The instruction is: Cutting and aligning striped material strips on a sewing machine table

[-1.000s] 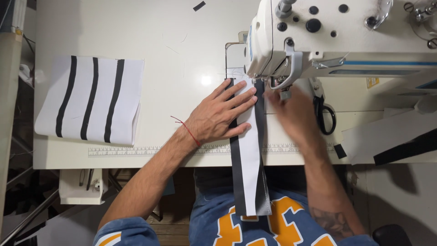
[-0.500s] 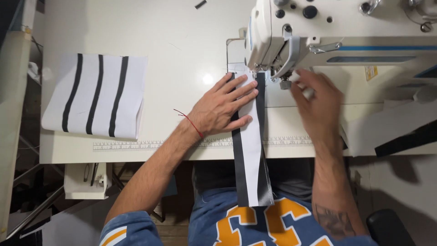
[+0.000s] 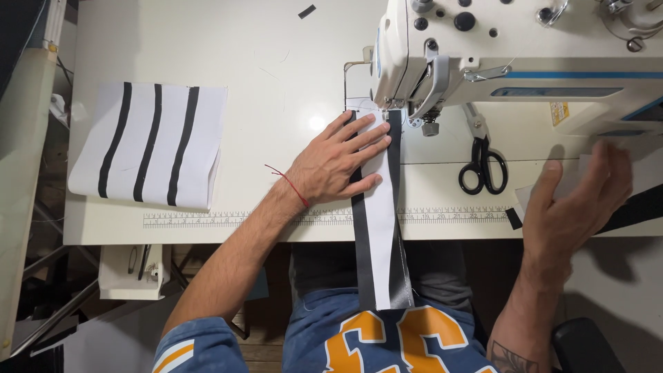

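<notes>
White with black edges, the strip [image 3: 378, 207] is running from under the sewing machine [image 3: 483, 55] over the table [image 3: 262, 83] edge to the lap. The left hand [image 3: 335, 162] is pressing it flat, fingers spread. The right hand [image 3: 577, 200] is hovering open near white pieces [image 3: 587, 173], gripping nothing. Scissors [image 3: 483, 166] are lying between the hands; striped fabric [image 3: 148, 145] is lying far left.

The left hand [image 3: 338, 162] lies flat on a white strip with black edges [image 3: 378, 228] under the sewing machine [image 3: 511, 52]. The right hand [image 3: 577, 200] is open above the table edge, near the scissors [image 3: 482, 166].
</notes>
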